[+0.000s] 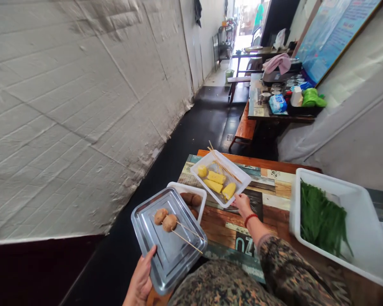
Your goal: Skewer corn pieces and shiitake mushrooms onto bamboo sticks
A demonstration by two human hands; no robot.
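My left hand (143,276) grips the near left edge of a steel tray (140,219), thumb on top of the rim. On the tray lie two round brown pieces of food (169,222), each with a thin wooden skewer (188,242). My right hand (242,205) has its fingers closed on the near corner of a white plastic tray (245,180). Several yellow corn pieces (216,177) and a few bare skewers (223,163) lie in it. Partly behind the steel tray stands a white container (203,206) with brown round items (196,200).
The wood-patterned table (277,199) carries a large white bin (364,238) of long green leafy stalks (322,219) on the right. Beyond are a bench (245,125) and a second table (257,108) crowded with goods. A pale covered wall (83,106) runs along the left.
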